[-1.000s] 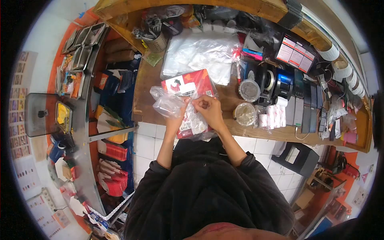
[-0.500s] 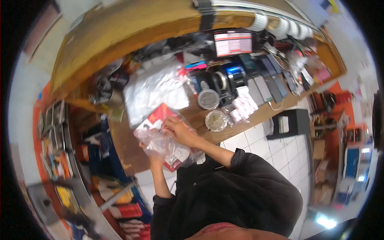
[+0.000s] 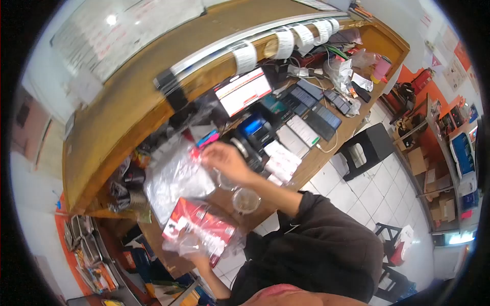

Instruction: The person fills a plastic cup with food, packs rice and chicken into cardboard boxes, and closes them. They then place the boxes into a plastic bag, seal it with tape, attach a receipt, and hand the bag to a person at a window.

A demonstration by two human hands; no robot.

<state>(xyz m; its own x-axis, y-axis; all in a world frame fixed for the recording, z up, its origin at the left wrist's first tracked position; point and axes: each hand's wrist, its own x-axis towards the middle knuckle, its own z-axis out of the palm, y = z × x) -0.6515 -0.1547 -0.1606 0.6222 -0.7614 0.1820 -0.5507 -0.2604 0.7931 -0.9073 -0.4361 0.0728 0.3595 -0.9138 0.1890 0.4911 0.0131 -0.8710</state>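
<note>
My left hand is closed on the near end of a red and white box wrapped in a clear plastic bag. The box lies tilted over the front edge of the desk, and the bag's film partly covers my fingers. My right hand, smeared by motion, is stretched over the desk. Its fingertips are right at a small red item beside a stack of clear plastic bags. Pink and blue pads lie just beyond those fingers.
A round clear tub stands near the desk's front edge. Rolls of white paper, several phones and a lit screen fill the desk's right part. A black stool stands on the tiled floor.
My right hand has left the bagged box and moved up and away across the desk. My left hand keeps hold of the box. The camera view has turned to the right.
</note>
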